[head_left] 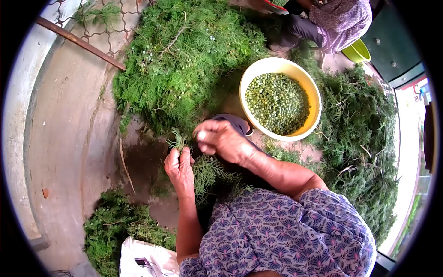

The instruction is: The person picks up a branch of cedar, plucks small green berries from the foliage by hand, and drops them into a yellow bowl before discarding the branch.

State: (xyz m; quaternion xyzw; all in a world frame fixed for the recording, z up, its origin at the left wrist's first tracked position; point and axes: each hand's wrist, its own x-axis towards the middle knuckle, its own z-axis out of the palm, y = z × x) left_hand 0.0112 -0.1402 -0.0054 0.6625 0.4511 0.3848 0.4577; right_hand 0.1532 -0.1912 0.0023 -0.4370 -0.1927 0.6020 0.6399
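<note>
Pinched between the thumb and fingers of my left hand is a small green sprig, its tip pointing up. Just right of the sprig is my right hand, its fingers curled and blurred by motion, so what they hold, if anything, does not show. More feathery foliage hangs below my hands, over my lap. A yellow basin holding many small round green berries stands to the upper right of my right hand.
A large heap of green branches lies ahead; darker branches lie at the right. Another pile and a white sack are at lower left. A person sits at the top right near a green tub.
</note>
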